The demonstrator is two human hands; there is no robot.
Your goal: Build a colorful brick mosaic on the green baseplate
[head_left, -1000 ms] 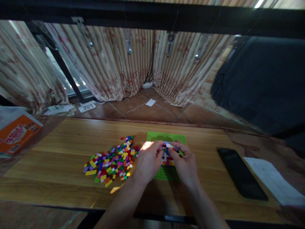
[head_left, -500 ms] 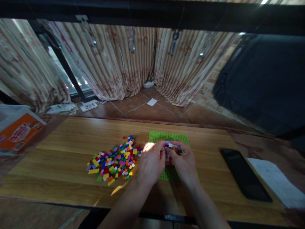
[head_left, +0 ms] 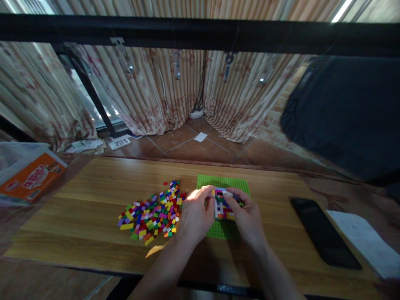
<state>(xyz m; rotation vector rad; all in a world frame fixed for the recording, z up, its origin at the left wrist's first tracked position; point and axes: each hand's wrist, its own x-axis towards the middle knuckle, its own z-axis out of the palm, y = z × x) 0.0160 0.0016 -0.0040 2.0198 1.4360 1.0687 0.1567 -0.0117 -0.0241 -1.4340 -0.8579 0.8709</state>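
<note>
A multicoloured toy brick build point(head_left: 220, 210) sits on a green studded baseplate point(head_left: 222, 180) in front of me. My left hand point(head_left: 197, 211) is closed at the build's left side, with thumb and forefinger at its upper left edge. My right hand point(head_left: 248, 214) grips the right side, its thumb on top and its fingers curled round the far right corner. Whether a loose brick is in either hand's fingers is hidden. Left of my left hand lies a spread pile of small colourful bricks point(head_left: 153, 216).
On the right of the wooden table point(head_left: 93, 200) lies a black phone-like slab point(head_left: 323, 231), beside a white paper sheet point(head_left: 362, 241). A clear plastic box with an orange label point(head_left: 36, 177) stands at the left. A dark bar point(head_left: 200, 31) crosses ahead, before striped curtains point(head_left: 175, 96).
My right thumb and fingers have shifted slightly and more of the build's top shows. My left hand has drawn a little to the left. The whole view has tilted slightly up.
</note>
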